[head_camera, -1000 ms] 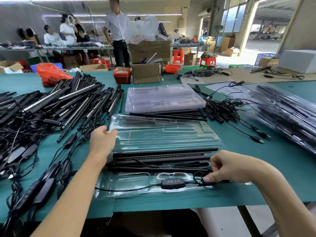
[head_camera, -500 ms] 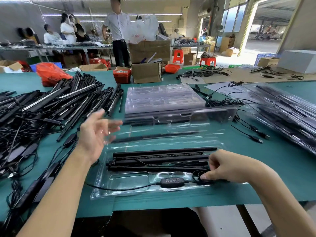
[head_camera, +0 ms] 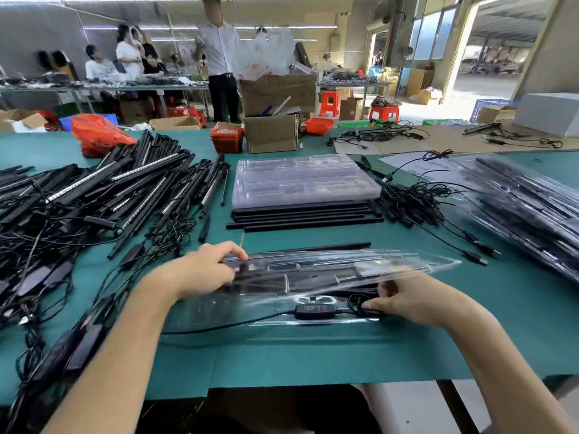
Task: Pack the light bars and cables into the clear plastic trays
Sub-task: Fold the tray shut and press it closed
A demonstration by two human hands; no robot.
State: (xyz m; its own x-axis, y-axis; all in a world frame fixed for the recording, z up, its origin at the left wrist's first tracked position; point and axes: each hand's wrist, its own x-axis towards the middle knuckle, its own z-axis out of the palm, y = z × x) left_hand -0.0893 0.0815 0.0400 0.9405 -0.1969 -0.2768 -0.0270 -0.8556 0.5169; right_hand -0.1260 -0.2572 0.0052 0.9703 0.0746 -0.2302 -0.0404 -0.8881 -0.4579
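I have the clear tray (head_camera: 219, 308) lying near the front edge of the tabletop (head_camera: 313, 355), its hinged lid (head_camera: 360, 261) folded down over the light bars (head_camera: 266, 281) packed inside. My left hand (head_camera: 206, 270) lies with fingers stretched flat on the lid's left end, pressing it down so it seats. My right hand (head_camera: 410, 300) pinches the coiled cable (head_camera: 360, 303) beside the inline controller (head_camera: 315, 311), holding it in its front pocket (otherwise, I judge, the loops would spring out and block the lid). Spare empty trays (head_camera: 300, 180) wait stacked farther back, loose bars (head_camera: 103, 195) heaped to my left.
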